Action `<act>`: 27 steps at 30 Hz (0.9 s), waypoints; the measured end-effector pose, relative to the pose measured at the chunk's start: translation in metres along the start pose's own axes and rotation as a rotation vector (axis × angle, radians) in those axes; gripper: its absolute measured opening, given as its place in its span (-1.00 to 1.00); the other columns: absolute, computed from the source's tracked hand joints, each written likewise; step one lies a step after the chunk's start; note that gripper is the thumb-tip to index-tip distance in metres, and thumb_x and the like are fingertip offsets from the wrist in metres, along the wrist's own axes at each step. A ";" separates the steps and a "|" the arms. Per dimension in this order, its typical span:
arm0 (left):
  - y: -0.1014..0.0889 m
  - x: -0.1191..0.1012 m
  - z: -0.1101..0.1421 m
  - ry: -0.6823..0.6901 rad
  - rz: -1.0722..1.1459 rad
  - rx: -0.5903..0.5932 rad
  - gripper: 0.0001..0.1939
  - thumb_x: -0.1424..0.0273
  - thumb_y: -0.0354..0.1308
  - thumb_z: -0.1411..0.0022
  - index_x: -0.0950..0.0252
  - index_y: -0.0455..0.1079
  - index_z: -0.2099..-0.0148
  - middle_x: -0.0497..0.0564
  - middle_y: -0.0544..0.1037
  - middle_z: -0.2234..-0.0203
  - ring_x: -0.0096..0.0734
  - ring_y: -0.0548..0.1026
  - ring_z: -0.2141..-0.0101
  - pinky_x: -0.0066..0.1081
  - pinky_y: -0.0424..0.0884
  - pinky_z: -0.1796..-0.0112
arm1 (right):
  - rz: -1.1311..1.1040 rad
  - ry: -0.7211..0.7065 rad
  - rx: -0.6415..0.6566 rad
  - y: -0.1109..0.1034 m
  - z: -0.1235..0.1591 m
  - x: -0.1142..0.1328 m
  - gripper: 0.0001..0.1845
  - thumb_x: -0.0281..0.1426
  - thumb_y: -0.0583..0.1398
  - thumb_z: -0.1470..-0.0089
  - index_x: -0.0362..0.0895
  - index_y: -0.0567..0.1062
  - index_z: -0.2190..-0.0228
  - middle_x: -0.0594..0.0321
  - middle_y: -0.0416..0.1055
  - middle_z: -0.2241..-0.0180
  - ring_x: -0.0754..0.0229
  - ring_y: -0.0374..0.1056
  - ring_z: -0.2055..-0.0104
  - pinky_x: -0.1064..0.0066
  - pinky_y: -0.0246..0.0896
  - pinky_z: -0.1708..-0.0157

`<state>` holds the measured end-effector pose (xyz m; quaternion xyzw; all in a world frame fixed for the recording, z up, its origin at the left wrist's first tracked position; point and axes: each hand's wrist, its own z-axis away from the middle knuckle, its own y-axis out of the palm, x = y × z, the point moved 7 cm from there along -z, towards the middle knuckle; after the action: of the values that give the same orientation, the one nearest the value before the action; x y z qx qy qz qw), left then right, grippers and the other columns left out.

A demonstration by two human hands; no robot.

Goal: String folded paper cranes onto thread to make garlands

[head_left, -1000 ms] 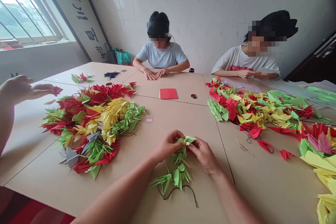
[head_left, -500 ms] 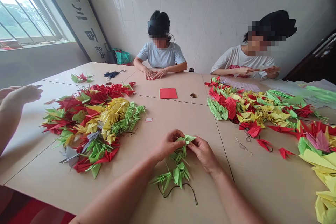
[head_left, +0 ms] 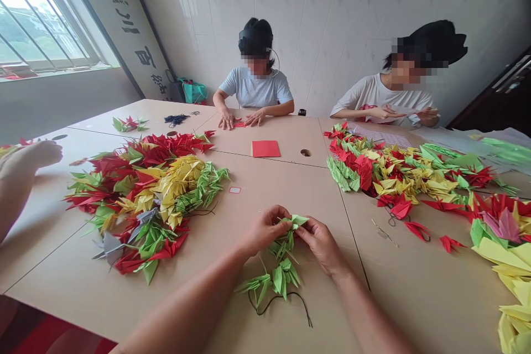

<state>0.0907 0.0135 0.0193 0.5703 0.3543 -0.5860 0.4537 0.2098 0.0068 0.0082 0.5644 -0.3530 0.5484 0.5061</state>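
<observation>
My left hand [head_left: 265, 229] and my right hand [head_left: 319, 240] both pinch the top of a string of green paper cranes [head_left: 282, 265] low in the middle of the table. The top green crane [head_left: 296, 221] sits between my fingertips. The rest of the string trails toward me on the tabletop, and a dark cord [head_left: 286, 301] loops out from its lower end.
A heap of red, yellow and green cranes [head_left: 145, 193] lies to the left, another heap [head_left: 415, 177] to the right. A red paper square [head_left: 266, 148] lies mid-table. Two people sit across the table; another person's hand [head_left: 29, 157] is at the left edge.
My hands have barely moved on the green string. The hand at the left edge has drawn back. The person opposite has spread both hands apart on the table.
</observation>
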 end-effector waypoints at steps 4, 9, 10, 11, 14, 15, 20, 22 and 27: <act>0.002 -0.003 0.001 -0.006 0.016 -0.002 -0.68 0.15 0.15 -0.08 0.33 0.29 0.31 -0.05 0.38 0.46 -0.60 0.36 0.49 -0.55 0.27 0.46 | -0.001 0.000 0.016 0.001 0.000 0.001 -0.72 -0.19 0.28 0.10 -0.13 0.49 0.38 0.24 0.48 0.40 0.14 0.37 0.32 0.28 0.29 0.24; 0.003 -0.004 0.001 -0.023 0.032 -0.001 -0.65 0.13 0.17 -0.05 0.34 0.27 0.32 -0.07 0.36 0.49 -0.61 0.34 0.52 -0.56 0.27 0.48 | 0.013 -0.004 0.010 0.001 0.000 0.000 -0.70 -0.16 0.29 0.12 -0.13 0.49 0.39 0.26 0.47 0.42 0.15 0.36 0.34 0.29 0.28 0.26; 0.003 -0.004 0.001 -0.024 0.034 -0.001 -0.65 0.13 0.17 -0.05 0.34 0.27 0.32 -0.07 0.36 0.50 -0.61 0.34 0.52 -0.56 0.27 0.48 | 0.014 -0.003 0.011 0.001 0.000 -0.001 -0.68 -0.15 0.29 0.13 -0.13 0.49 0.40 0.26 0.47 0.42 0.15 0.36 0.34 0.29 0.28 0.27; 0.003 -0.004 0.001 -0.024 0.036 0.000 -0.65 0.13 0.18 -0.05 0.34 0.27 0.32 -0.08 0.36 0.50 -0.61 0.34 0.52 -0.55 0.26 0.48 | 0.012 -0.003 0.012 0.001 0.000 -0.001 -0.67 -0.13 0.29 0.13 -0.12 0.49 0.40 0.26 0.47 0.42 0.15 0.37 0.34 0.30 0.28 0.27; 0.003 -0.003 0.002 -0.026 0.039 0.005 -0.65 0.13 0.18 -0.04 0.33 0.27 0.32 -0.08 0.36 0.51 -0.61 0.34 0.52 -0.55 0.26 0.48 | 0.013 -0.007 0.016 0.001 0.001 -0.001 -0.66 -0.12 0.28 0.14 -0.12 0.49 0.40 0.26 0.48 0.42 0.15 0.36 0.34 0.32 0.29 0.28; 0.003 -0.003 0.002 -0.026 0.036 0.006 -0.65 0.13 0.18 -0.04 0.33 0.27 0.33 -0.08 0.36 0.51 -0.61 0.34 0.52 -0.55 0.26 0.48 | 0.016 -0.010 0.016 0.000 0.001 -0.001 -0.67 -0.12 0.28 0.13 -0.11 0.49 0.40 0.26 0.47 0.42 0.15 0.36 0.34 0.32 0.29 0.28; 0.002 -0.002 0.001 -0.017 0.027 0.001 -0.64 0.12 0.19 -0.03 0.34 0.29 0.32 -0.07 0.37 0.51 -0.61 0.34 0.53 -0.56 0.26 0.49 | 0.028 -0.013 0.011 0.000 0.000 -0.002 -0.70 -0.14 0.28 0.13 -0.11 0.47 0.43 0.26 0.46 0.44 0.16 0.36 0.35 0.32 0.30 0.29; 0.003 -0.002 0.001 -0.022 0.042 0.004 -0.63 0.12 0.19 -0.03 0.34 0.29 0.32 -0.07 0.37 0.51 -0.61 0.34 0.54 -0.55 0.26 0.49 | 0.031 -0.013 0.014 0.000 0.000 -0.003 -0.68 -0.12 0.28 0.14 -0.11 0.48 0.42 0.26 0.47 0.44 0.15 0.36 0.35 0.31 0.30 0.29; 0.004 -0.003 0.002 -0.031 0.075 0.004 -0.63 0.13 0.21 -0.01 0.34 0.27 0.33 -0.08 0.37 0.52 -0.61 0.34 0.54 -0.55 0.27 0.50 | 0.021 -0.011 0.018 0.001 0.000 -0.002 -0.66 -0.11 0.28 0.15 -0.11 0.49 0.41 0.26 0.47 0.43 0.15 0.37 0.34 0.31 0.29 0.28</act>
<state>0.0937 0.0109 0.0224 0.5748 0.3243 -0.5779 0.4800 0.2085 0.0062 0.0067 0.5680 -0.3568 0.5539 0.4932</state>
